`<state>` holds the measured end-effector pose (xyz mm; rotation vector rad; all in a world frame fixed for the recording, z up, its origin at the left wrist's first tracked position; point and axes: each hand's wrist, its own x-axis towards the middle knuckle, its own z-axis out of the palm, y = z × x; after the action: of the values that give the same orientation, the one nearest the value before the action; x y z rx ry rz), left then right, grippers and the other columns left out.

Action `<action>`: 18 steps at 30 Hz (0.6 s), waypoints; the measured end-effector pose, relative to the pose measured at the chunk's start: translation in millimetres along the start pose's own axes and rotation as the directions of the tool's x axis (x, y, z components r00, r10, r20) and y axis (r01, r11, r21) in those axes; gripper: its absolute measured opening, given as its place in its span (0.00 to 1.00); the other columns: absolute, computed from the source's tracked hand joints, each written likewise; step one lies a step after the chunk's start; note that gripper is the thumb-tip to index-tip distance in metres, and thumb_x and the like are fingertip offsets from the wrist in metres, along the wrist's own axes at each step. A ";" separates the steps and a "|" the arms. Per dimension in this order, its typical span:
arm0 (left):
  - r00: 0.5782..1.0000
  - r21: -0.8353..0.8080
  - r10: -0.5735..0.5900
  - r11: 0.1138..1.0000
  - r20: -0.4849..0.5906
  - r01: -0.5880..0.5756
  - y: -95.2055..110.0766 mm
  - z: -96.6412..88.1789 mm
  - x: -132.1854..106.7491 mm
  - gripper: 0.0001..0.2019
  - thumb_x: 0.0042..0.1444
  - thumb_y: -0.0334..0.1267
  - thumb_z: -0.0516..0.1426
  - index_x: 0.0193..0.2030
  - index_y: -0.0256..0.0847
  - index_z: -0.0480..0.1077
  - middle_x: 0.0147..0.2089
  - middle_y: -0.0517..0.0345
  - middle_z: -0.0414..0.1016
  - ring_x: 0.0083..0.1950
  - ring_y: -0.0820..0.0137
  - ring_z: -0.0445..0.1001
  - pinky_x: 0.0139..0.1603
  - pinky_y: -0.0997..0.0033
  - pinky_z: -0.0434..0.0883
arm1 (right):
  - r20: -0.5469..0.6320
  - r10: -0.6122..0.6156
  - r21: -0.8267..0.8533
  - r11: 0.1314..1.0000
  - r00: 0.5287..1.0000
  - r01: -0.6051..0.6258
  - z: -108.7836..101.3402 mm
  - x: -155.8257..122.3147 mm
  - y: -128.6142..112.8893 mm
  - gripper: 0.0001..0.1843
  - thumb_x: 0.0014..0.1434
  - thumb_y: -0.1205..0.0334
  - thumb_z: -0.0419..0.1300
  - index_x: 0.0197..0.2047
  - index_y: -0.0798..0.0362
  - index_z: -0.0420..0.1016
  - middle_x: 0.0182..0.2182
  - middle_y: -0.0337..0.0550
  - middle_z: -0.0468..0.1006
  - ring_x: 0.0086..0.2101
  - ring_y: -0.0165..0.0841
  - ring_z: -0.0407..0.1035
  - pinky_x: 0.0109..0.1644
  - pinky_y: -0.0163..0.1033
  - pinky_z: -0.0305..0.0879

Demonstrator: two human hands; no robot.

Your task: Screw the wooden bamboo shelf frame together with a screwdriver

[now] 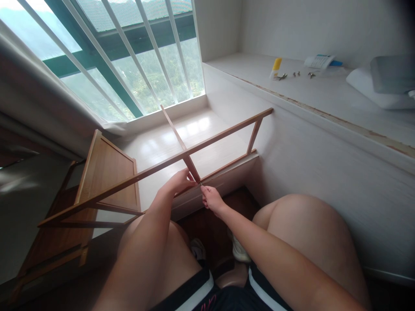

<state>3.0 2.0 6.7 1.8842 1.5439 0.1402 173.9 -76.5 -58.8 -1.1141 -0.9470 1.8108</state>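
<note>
While my left grip [180, 180] is holding the wooden frame [186, 152], seemingly for steadiness, my right grip [212, 199] is pinching something thin [201, 184].

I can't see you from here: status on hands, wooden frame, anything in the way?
Left hand at lower end of crosspiece on wooden frame. Right hand pinching small thin piece there. Knees either side; nothing seen blocking hands.
</note>
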 end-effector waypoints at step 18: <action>1.000 -0.018 0.022 1.000 -0.014 -0.023 -1.2 0.8 0.8 0.20 0.44 0.46 0.63 0.44 0.41 0.74 0.41 0.55 0.77 0.33 0.68 0.74 0.32 0.71 0.68 | 0.395 0.134 0.541 0.766 0.909 -0.348 -6.2 -2.5 -2.0 0.25 0.60 0.48 0.60 0.24 0.52 0.52 0.15 0.28 0.53 0.17 0.23 0.51 0.20 0.30 0.44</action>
<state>2.6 2.4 5.2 1.8906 1.5264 0.1775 180.9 -76.8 -58.3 -0.5421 -0.3337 2.3441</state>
